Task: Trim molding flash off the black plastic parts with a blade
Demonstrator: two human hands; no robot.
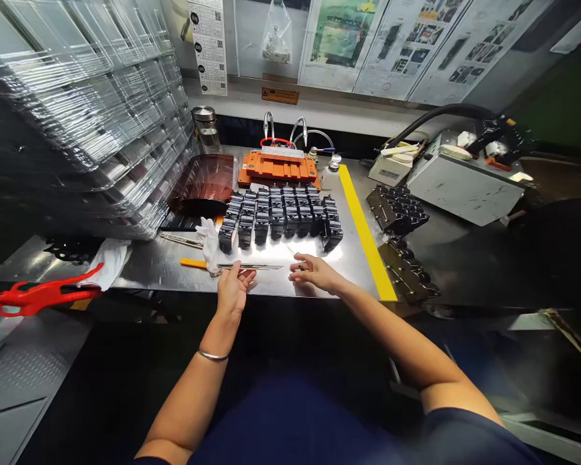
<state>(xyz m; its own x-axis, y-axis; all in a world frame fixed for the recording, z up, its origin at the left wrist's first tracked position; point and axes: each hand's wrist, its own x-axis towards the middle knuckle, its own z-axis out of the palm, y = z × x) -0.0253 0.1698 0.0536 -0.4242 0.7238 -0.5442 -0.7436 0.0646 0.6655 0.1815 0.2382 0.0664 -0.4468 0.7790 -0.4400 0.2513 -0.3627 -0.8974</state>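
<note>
My left hand [231,294] is closed on a thin, pointed metal tool that looks like tweezers [266,267], held level just above the front of the steel bench. Facing it, my right hand [317,274] has its fingers bent and apart near the tool's tip; a small dark spot shows between them, too small to name. Just beyond both hands stand several rows of black ribbed plastic parts [277,216]. A white glove [208,242] and an orange-handled tool [193,263] lie left of my left hand.
An orange fixture [278,169] stands behind the black parts. Wrapped clear trays [101,116] are stacked high at left, near a red tape dispenser [48,290]. Right of the yellow stripe [365,226] are more black parts [397,210] and a white machine [465,181].
</note>
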